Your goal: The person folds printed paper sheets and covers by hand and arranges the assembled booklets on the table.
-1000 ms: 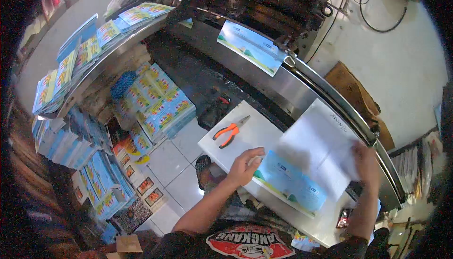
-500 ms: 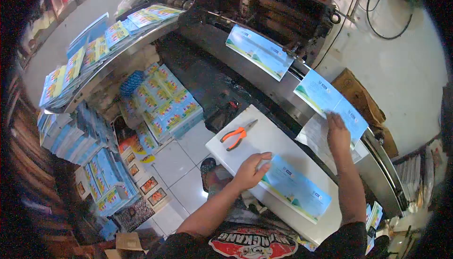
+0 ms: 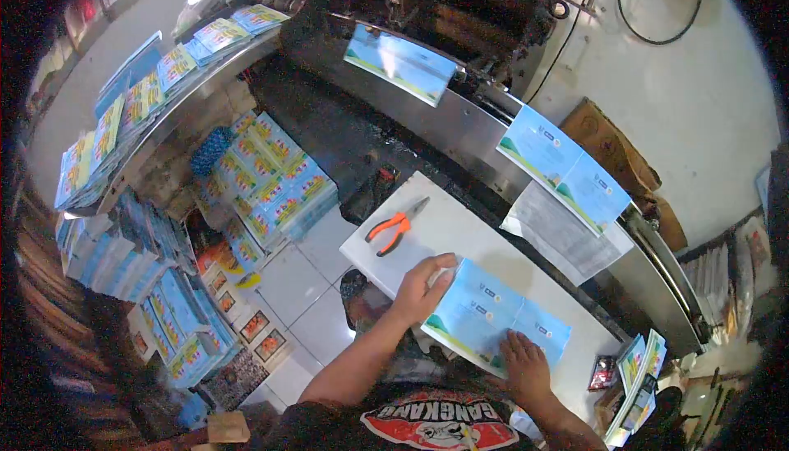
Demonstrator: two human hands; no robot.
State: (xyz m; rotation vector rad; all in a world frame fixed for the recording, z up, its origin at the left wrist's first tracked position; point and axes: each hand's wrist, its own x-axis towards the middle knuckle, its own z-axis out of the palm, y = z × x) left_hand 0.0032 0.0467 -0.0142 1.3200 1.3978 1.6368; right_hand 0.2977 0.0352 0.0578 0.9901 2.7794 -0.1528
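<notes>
Blue printed sheets (image 3: pixel 472 307) lie on the white board (image 3: pixel 370 245) in front of me. At their upper left corner my left hand (image 3: pixel 423 286) is closed, thumb and fingers pinching the edge. My right hand (image 3: pixel 527 362) rests open, with fingers flat on the lower right part of the sheets. An orange-handled pair of pliers (image 3: pixel 394 229) lies on the board beyond my left hand. Another blue printed sheet (image 3: pixel 563 167) leans on the machine's metal edge, overlapping a grey-white sheet (image 3: pixel 563 233).
Beyond the board stands a dark machine (image 3: pixel 452 7), with a blue sheet (image 3: pixel 400 63) on its rail. Printed stacks (image 3: pixel 275 175) fill the floor at left, and more prints lie on a slanted shelf (image 3: pixel 164 81). Brown cardboard (image 3: pixel 612 147) stands behind the rail.
My right hand has come down from the sheet at the machine's edge onto the sheets on the board. A second blue panel now shows there. The view has shifted slightly.
</notes>
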